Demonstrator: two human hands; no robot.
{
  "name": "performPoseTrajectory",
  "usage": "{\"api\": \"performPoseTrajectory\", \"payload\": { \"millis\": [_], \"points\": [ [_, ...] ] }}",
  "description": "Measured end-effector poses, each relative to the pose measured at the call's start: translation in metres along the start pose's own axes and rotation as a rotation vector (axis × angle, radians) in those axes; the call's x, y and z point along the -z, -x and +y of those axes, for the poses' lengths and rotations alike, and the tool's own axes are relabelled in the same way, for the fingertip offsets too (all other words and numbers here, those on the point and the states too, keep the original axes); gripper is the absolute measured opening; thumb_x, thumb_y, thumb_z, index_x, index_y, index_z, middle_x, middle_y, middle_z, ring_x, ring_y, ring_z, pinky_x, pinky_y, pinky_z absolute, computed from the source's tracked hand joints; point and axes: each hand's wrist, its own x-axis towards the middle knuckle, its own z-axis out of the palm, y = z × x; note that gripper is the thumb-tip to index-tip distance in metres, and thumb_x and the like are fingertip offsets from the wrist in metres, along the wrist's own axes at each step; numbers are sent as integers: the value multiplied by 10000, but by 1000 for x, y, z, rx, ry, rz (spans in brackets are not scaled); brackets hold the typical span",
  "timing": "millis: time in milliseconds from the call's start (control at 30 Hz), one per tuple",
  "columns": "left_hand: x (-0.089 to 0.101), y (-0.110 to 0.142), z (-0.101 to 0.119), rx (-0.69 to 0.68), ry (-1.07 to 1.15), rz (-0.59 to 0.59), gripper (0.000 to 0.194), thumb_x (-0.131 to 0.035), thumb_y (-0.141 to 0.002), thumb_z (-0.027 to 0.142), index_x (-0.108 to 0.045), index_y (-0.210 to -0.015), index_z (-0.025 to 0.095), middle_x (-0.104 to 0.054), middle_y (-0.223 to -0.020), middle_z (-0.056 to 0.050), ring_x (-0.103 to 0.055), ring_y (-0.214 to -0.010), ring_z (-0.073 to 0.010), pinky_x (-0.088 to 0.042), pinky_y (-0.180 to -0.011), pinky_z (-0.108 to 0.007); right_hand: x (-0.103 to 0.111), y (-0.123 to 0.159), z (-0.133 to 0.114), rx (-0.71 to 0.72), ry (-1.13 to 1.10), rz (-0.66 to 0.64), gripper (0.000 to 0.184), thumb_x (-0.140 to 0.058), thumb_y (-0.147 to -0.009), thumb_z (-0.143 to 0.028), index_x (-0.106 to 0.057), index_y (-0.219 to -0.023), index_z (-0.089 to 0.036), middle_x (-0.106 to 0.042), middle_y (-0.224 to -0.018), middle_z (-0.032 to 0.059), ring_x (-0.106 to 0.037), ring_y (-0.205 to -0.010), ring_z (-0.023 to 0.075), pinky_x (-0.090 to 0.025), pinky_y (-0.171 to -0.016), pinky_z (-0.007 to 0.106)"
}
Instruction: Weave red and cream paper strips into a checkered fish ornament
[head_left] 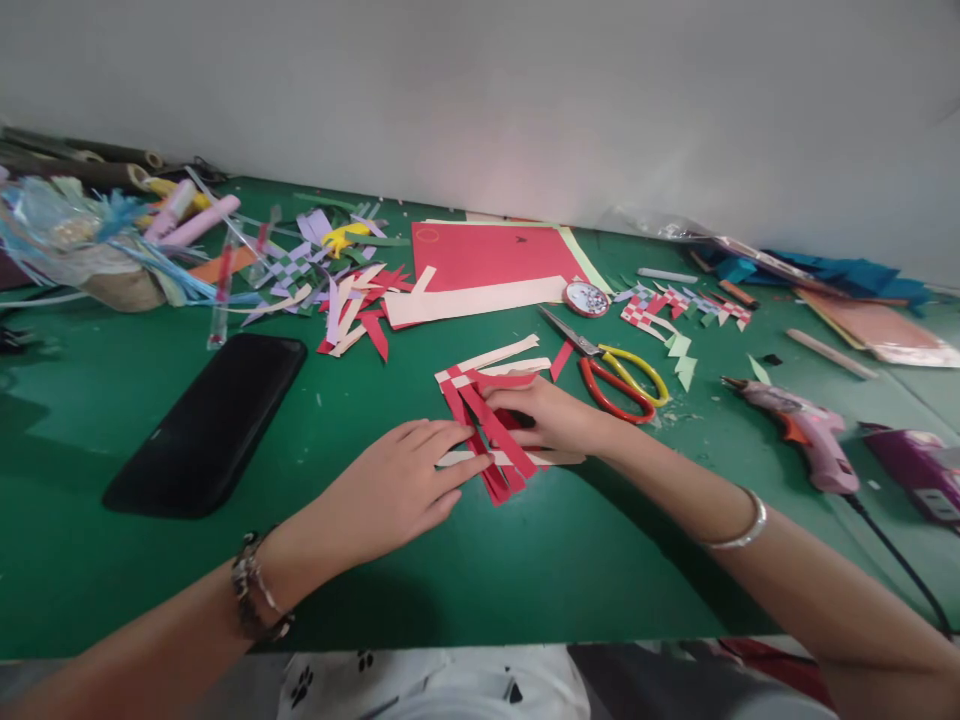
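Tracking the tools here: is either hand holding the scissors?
No, the scissors lie on the green table, near the right hand.

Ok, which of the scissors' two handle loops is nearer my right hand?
The red loop: it lies beside your right hand, while the yellow loop sits beyond it, farther away.

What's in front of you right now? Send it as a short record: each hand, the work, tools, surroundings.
Left hand: fingers resting on red strips
Right hand: fingers in among the strips; exact grip unclear
Work: red strips crossing pale strips, checkered at the far left corner
Tools: scissors just beyond the right forearm, pink glue gun farther right
Left side: flat black object
Behind: red sheet with a pale band along its near edge
Surface: green table
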Motion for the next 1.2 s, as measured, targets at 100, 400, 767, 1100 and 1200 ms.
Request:
{"api": "performPoseTrajectory", "payload": {
  "millis": [100, 400, 767, 1100, 1200],
  "points": [
    [0, 0, 1, -9, -27, -17, 367, -464, -833, 244, -465, -1200, 244, -532, -1132, -102, -466, -1089, -251, -417, -874, -425, -9, 4, 4, 18, -57, 148, 102, -568, -753, -268, -557, -804, -181, -613, -953, 78, -526, -874, 174, -388, -788, 325],
    [0, 0, 0, -24, -48, -25, 370, -473, -834, 275, -469, -1203, 244, -520, -1139, -109, -467, -1080, -263, -416, -867, -434, -16, 5, 7, 87, -59, 255, 56, -569, -738, -213, -561, -768, -167, -612, -962, 104, -534, -898, 191, -400, -781, 337],
    [-4, 1, -2, -37, -34, 6, 332, -465, -841, 277, -491, -1168, 226, -533, -1119, -103, -464, -1077, -255, -413, -867, -429, -9, -3, 2, -20, -160, 195, 78, -524, -775, -184, -577, -720, -169, -589, -858, 46, -533, -804, 145, -421, -730, 272],
    [-1, 0, 0, -35, -73, -16, 359, -432, -861, 293, -455, -1216, 244, -532, -1131, -106, -473, -1072, -250, -415, -870, -420, 10, -19, 8, -103, -201, -14, 127, -464, -789, -163, -552, -699, -146, -549, -716, 13, -503, -674, 117, -399, -648, 243],
    [-2, 1, 0, -30, -72, -20, 358, -428, -861, 294, -454, -1215, 248, -519, -1156, -105, -461, -1088, -248, -406, -881, -428, 7, -21, 11, -147, -242, -10, 138, -455, -791, -186, -532, -683, -151, -536, -696, -4, -479, -645, 105, -389, -620, 232]
  ]
}}
